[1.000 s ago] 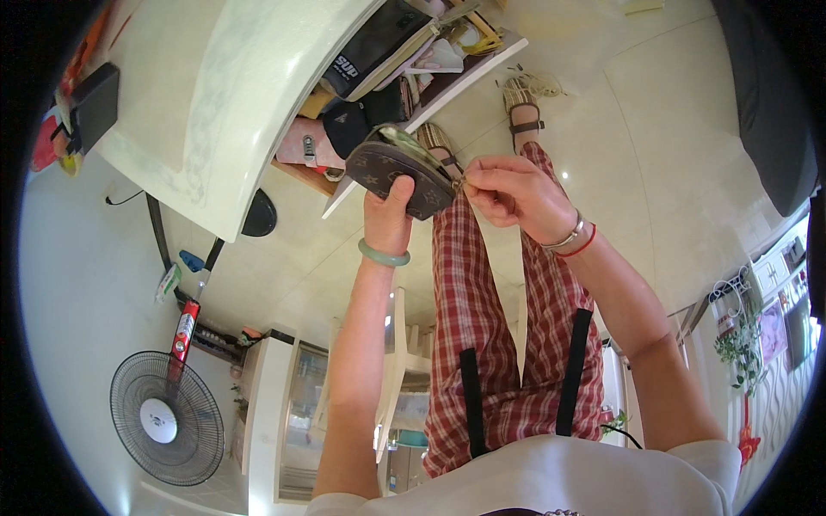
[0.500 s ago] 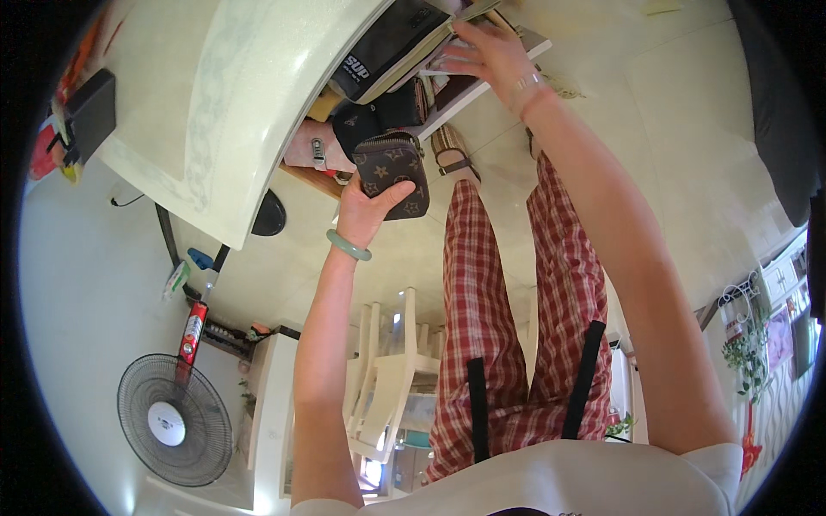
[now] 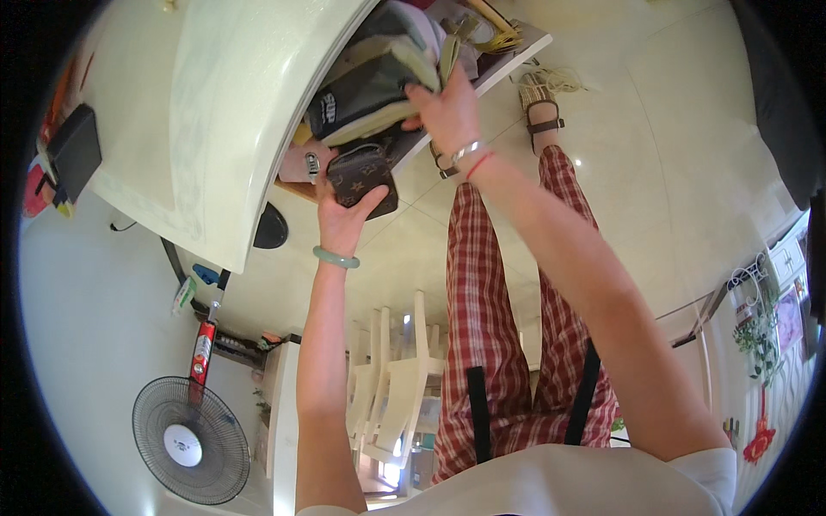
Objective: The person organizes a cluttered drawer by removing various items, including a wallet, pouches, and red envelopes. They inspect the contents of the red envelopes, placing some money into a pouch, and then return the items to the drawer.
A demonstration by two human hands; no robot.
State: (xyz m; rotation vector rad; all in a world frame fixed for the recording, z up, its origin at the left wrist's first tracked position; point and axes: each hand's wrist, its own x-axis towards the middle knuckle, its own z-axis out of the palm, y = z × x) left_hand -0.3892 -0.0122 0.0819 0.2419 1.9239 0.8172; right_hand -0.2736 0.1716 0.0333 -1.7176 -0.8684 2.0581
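Note:
My left hand (image 3: 342, 219) is closed around a dark brown zip wallet (image 3: 361, 179) with a pale star-and-flower pattern, thumb across its front. It holds the wallet over the near left end of an open drawer (image 3: 508, 73). My right hand (image 3: 443, 119) reaches into the drawer, its fingers closed on the edge of a black fabric pouch (image 3: 357, 99) with cream sides. The fingertips are partly hidden against the cloth. A pink pouch (image 3: 301, 162) with a dark badge lies beside the wallet, and dark items under it are mostly covered.
The white tabletop (image 3: 232, 86) overhangs the drawer on the left. Further along the drawer lie a grey-white cloth item (image 3: 417, 30) and a straw-coloured brush (image 3: 502, 36). My sandalled foot (image 3: 540, 112) is beside the drawer. A fan (image 3: 191, 439) and white chairs (image 3: 400, 387) stand behind.
My right hand has moved from the drawer's far part toward the wallet, and the black pouch has shifted the same way. My left hand has moved slightly left, still with the wallet.

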